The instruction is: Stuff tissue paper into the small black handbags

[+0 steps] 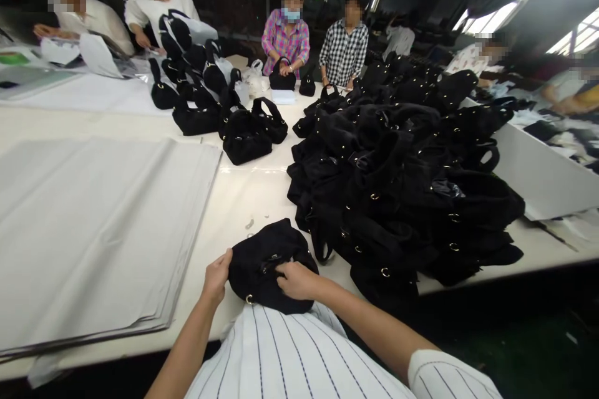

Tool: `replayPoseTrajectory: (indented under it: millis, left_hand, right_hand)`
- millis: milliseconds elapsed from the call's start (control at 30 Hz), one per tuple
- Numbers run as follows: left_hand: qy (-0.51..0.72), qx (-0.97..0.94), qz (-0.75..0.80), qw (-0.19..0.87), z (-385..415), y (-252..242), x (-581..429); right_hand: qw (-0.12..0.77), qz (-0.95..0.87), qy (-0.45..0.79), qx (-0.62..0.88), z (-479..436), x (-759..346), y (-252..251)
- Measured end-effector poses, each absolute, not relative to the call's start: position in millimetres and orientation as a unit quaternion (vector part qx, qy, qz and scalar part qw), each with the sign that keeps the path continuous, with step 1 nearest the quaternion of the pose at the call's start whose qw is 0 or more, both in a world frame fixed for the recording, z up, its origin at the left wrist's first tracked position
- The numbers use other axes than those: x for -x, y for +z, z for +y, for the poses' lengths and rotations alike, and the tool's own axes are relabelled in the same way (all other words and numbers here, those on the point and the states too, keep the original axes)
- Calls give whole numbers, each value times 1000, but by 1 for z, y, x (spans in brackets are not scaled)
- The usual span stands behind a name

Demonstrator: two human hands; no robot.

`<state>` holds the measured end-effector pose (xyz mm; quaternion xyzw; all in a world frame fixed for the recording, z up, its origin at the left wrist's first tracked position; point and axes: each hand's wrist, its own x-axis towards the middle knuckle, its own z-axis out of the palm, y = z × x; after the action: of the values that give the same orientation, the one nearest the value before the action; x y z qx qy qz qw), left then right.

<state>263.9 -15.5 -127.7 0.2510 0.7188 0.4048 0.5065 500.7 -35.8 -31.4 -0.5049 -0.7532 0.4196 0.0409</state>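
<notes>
A black fabric handbag (262, 243) with a gold ring lies at the table's near edge, against my striped shirt. My left hand (217, 275) grips the bag's left edge between thumb and fingers. On the bag's middle, my right hand (294, 279) has its fingers closed at a small dark, shiny part; whether that is a zip pull or a bit of plastic, I cannot make out. Just to the right rises a large heap of similar black handbags (374, 193), many with gold rings.
Stacked white paper sheets (103, 230) cover the table's left side. Several stuffed black handbags (246, 137) stand farther back. A white panel (547, 168) stands right of the heap. Across the table, a person in a pink checked shirt (299, 37) handles a bag; other people work nearby.
</notes>
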Motion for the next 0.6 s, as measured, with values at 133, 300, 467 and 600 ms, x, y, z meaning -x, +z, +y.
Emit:
replayPoseTrajectory:
  millis: [133, 300, 467, 600]
  left_hand:
    - [404, -288, 738, 459, -9, -125, -272]
    - [378, -313, 763, 421, -7, -119, -278]
    - [330, -309, 803, 388, -13, -117, -280]
    - [298, -322, 816, 377, -16, -113, -280]
  right_hand:
    - [132, -785, 322, 512, -36, -501, -45]
    - [183, -832, 237, 468, -31, -499, -59]
    - [91, -828, 353, 427, 6, -493, -67]
    - [42, -828, 399, 391, 45, -480, -72]
